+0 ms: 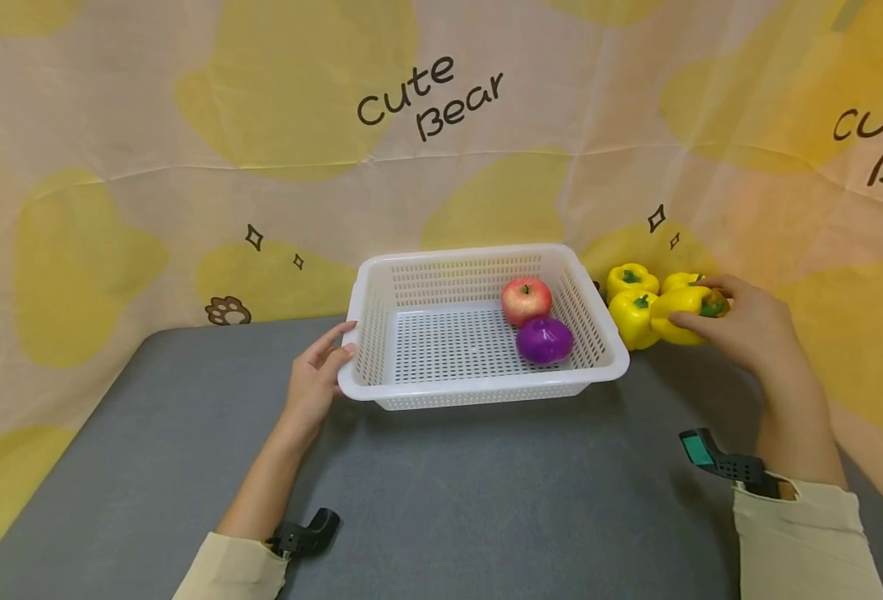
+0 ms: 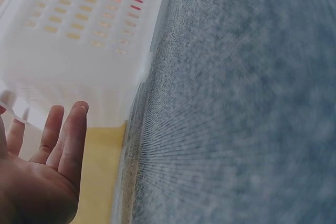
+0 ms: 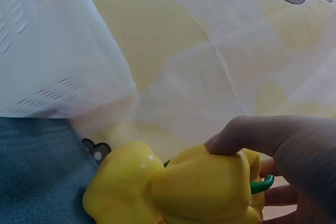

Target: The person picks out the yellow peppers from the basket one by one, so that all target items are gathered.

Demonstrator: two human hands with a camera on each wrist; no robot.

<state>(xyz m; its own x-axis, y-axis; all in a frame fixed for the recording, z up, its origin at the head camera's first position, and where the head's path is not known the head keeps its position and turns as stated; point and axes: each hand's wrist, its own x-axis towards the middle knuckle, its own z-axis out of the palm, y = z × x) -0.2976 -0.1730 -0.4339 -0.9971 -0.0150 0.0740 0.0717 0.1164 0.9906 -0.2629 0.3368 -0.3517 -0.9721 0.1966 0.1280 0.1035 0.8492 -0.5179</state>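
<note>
My left hand [image 1: 317, 371] holds the left rim of a white perforated plastic basket [image 1: 471, 390], thumb and fingertips at its edge. In the left wrist view, the fingers [image 2: 73, 145] lie against the basket's end wall [image 2: 68, 66]. Inside the basket, a red apple [image 1: 526, 301] sits behind a shiny purple onion-shaped item [image 1: 545, 341], both toward the right end. Right of the basket, my right hand [image 1: 760, 325] grips a yellow bell pepper [image 1: 677, 315] near its green stem. Other yellow bell peppers [image 1: 632, 320] cluster beside it; one is partly hidden behind the held pepper.
A grey tabletop [image 1: 471, 500] extends in front of the basket. Behind stands a yellow-and-cream patterned cloth [image 1: 284, 200] with printed lettering. Each wrist wears a dark strap [image 1: 734, 467]. Part of another forearm [image 1: 880, 475] shows at the right edge.
</note>
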